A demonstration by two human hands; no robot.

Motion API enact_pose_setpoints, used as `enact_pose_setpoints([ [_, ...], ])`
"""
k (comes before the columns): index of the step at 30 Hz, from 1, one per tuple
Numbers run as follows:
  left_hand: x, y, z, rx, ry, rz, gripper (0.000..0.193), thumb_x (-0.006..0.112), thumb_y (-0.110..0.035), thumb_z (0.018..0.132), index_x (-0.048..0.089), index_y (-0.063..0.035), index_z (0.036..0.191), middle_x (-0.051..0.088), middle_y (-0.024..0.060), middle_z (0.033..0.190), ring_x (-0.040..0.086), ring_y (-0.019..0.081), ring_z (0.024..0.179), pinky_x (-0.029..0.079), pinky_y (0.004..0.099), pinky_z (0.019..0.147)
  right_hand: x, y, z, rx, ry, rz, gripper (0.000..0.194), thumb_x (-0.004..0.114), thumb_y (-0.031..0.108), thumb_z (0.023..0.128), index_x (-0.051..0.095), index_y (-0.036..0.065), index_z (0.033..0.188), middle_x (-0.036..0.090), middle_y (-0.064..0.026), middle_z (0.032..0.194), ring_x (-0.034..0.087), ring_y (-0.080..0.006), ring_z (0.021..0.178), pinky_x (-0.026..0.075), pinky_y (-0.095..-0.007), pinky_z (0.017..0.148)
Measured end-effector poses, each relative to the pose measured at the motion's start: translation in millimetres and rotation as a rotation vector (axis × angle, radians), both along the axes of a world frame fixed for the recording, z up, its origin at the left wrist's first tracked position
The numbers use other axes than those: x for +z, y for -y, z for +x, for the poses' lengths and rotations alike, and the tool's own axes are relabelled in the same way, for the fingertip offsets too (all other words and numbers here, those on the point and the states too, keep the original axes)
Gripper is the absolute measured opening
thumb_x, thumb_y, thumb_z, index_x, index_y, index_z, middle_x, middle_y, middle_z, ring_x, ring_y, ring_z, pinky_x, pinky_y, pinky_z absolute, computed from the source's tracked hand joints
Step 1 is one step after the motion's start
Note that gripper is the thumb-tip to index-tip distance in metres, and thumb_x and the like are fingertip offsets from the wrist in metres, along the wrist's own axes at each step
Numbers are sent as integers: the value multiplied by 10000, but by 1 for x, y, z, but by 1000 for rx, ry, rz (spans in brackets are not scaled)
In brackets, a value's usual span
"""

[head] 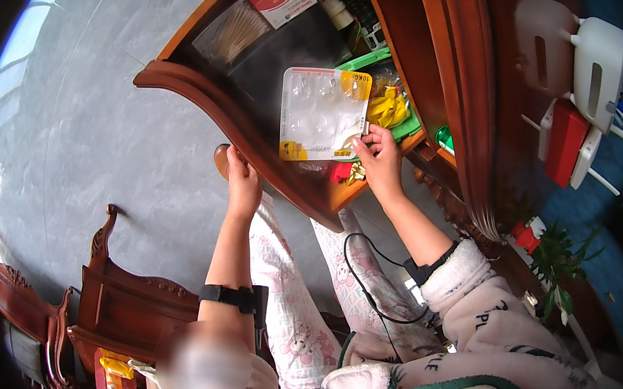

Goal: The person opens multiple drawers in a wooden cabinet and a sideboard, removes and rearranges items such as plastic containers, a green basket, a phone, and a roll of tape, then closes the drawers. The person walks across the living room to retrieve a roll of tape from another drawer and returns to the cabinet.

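A wooden drawer (278, 158) is pulled out before me. My left hand (242, 179) is at the outside of its front, the fingers on a round wooden knob (221, 160). Between the thumb and fingers of my right hand (382, 157) is the lower right corner of a clear plastic blister pack (319, 107) with a printed yellow and white card. The pack is over the drawer, partly hiding a green plastic container (408, 126) and crumpled yellow material (388, 108). Red and gold wrapping (348, 172) shows below it.
Deeper in the drawer lies a bag of cotton swabs (244, 32) with a red and white label. White routers (597, 70) and a potted plant (559, 267) are on the cabinet to the right. A carved wooden chair (134, 307) stands at the lower left. A black cable (356, 281) hangs before my legs.
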State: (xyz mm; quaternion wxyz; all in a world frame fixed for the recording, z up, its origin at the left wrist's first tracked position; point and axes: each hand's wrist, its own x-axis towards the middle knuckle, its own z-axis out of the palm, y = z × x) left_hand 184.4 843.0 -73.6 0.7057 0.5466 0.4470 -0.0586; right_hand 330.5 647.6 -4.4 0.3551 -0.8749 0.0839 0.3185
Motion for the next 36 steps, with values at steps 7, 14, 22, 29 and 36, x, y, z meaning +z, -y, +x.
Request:
enact_pose_setpoints([
  [7, 26, -13, -2, 61, -41, 7, 354, 494, -104, 980, 402, -30, 1314, 551, 104, 1205, 551, 181, 1073, 459, 306, 903, 1, -10, -16, -54, 83, 41, 524, 714, 163, 854, 359, -17, 1195, 567, -119, 1032, 523, -115, 872, 446, -240, 734],
  [14, 91, -6, 1, 310, -67, 549, 172, 510, -77, 961, 554, -30, 1121, 536, 79, 1087, 533, 167, 962, 443, 282, 847, 21, -25, -10, -230, -74, 203, 473, 695, 107, 859, 399, -49, 1194, 620, -107, 1005, 571, -111, 902, 461, -247, 795],
  [22, 123, 18, 16, 174, 120, 309, 275, 574, -90, 936, 515, -16, 1194, 536, 106, 1166, 534, 187, 1008, 431, 292, 901, 64, -7, -7, -407, -270, 435, 299, 555, -21, 886, 499, -62, 1177, 616, -110, 1118, 591, -131, 1005, 459, -271, 909],
  [29, 140, 8, -32, 162, -127, -729, 408, 684, -169, 879, 546, 24, 1210, 628, 71, 1134, 575, 127, 1039, 439, 289, 926, 93, 17, -43, -161, -758, 506, 247, 595, 13, 898, 548, -9, 1139, 623, -52, 1080, 581, -112, 1008, 458, -262, 920],
  [36, 151, 9, -102, 286, -277, -638, 351, 679, -101, 857, 566, 20, 1165, 661, 81, 1096, 620, 144, 979, 462, 304, 903, 63, 19, -34, -54, -540, 235, 376, 638, 182, 914, 539, 2, 1229, 637, -73, 1047, 595, -103, 889, 502, -254, 808],
])
